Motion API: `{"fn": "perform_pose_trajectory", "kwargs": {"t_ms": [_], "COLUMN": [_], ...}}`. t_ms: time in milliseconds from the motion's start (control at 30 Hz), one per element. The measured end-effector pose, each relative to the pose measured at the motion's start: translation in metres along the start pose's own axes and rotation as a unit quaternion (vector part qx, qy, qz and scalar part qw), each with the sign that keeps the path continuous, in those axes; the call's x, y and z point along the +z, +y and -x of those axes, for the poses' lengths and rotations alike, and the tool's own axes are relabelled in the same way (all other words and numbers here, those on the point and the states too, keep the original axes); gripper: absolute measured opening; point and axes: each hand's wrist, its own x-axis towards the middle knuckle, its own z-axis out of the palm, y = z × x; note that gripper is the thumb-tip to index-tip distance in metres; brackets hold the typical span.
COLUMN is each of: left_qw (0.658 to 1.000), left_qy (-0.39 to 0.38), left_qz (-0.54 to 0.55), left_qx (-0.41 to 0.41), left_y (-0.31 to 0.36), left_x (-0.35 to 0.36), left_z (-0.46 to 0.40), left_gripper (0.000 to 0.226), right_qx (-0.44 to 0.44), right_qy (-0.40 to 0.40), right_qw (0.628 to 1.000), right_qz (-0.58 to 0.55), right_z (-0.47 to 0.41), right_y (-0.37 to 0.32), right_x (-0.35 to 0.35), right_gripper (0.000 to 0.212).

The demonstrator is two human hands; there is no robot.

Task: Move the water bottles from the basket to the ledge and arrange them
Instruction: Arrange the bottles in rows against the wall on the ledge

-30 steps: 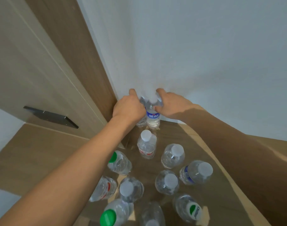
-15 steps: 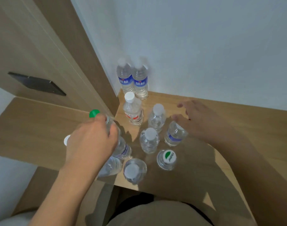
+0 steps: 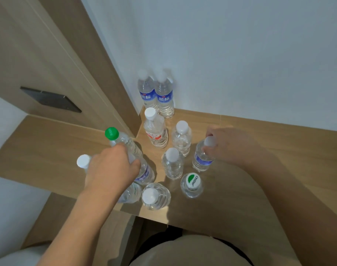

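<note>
Left hand (image 3: 111,167) curled round the body of the green-cap bottle (image 3: 129,150), tilted, cap pointing up and to the left, near the left edge of the ledge (image 3: 259,135). Just behind this hand, a white cap (image 3: 83,161) of another bottle, its body mostly hidden; cannot tell if the hand holds it too. Right hand (image 3: 233,144) with fingers bent over the neck of the blue-label bottle (image 3: 203,156), thumb at the cap, bottle upright on the ledge.

In the far corner against the wall (image 3: 240,54), two tall bottles (image 3: 156,95) side by side, touching, with blue labels. In front of them, the red-label bottle (image 3: 156,131) and beside it a clear bottle (image 3: 181,139). Nearer, in the middle, one more clear bottle (image 3: 172,164). At the near edge, a bottle with printed cap (image 3: 191,184), another with plain white cap (image 3: 154,196), and one partly under the left wrist (image 3: 130,192).

On the left, a wooden door (image 3: 39,64) with dark handle (image 3: 50,99).
</note>
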Motion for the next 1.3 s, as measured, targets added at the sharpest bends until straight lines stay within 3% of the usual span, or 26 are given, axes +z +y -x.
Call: {"fn": "perform_pose_trajectory", "kwargs": {"t_ms": [167, 333, 433, 567, 933, 1300], "left_qw": [0.995, 0.962, 0.939, 0.92, 0.932, 0.959], "left_qy": [0.097, 0.214, 0.239, 0.264, 0.167, 0.011], "left_qz": [0.014, 0.139, 0.203, 0.207, 0.111, 0.035], "left_qx": [0.031, 0.1, 0.144, 0.202, 0.303, 0.281], "left_y": [0.012, 0.025, 0.032, 0.061, 0.131, 0.157], "left_x": [-0.077, -0.151, -0.178, -0.201, -0.155, -0.062], "left_z": [0.011, 0.011, -0.011, -0.037, -0.142, -0.216], "left_gripper": [0.033, 0.034, 0.03, 0.029, 0.028, 0.029], "right_qx": [0.018, -0.032, -0.035, -0.005, 0.073, 0.162], "right_qy": [-0.004, 0.106, 0.17, 0.22, 0.22, 0.204], "right_qw": [0.999, 0.993, 0.984, 0.975, 0.972, 0.959], "right_qz": [-0.033, -0.05, -0.037, -0.035, -0.043, -0.115], "right_z": [-0.004, 0.0, -0.005, -0.019, -0.084, -0.136], "right_y": [0.001, 0.0, -0.001, 0.0, 0.009, 0.03], "right_x": [-0.037, -0.085, -0.111, -0.134, -0.124, -0.066], "right_gripper": [0.023, 0.025, 0.025, 0.024, 0.03, 0.03]}}
